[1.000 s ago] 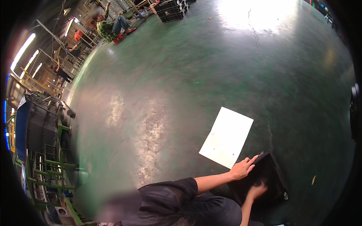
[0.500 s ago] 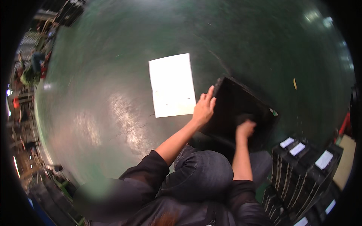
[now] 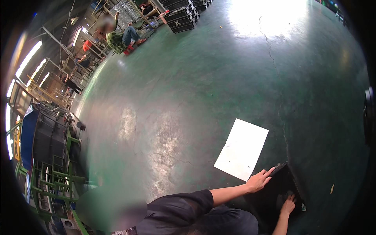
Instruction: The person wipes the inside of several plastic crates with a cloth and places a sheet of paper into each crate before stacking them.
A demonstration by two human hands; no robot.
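Observation:
A black shallow tray [image 3: 274,188] lies on the green floor at the lower right. My left hand [image 3: 258,181] rests on its upper left rim, fingers stretched out and apart. My right hand [image 3: 289,204] is lower down, inside the tray near its right edge, with the fingers curled onto the tray. A white rectangular sheet [image 3: 242,149] lies flat on the floor just left of the tray, close to my left fingertips. My dark-sleeved left forearm reaches in from the bottom edge.
Glossy green concrete floor [image 3: 203,86] with a long crack runs up the right side. Blue and green metal racks [image 3: 43,156] stand at the left. Stacked black crates [image 3: 182,17] and seated people [image 3: 121,37] are far off at the top left.
The view has swung around, so the tray and sheet sit at the lower right again. Both hands stay on the black tray; the sheet has not moved beside it.

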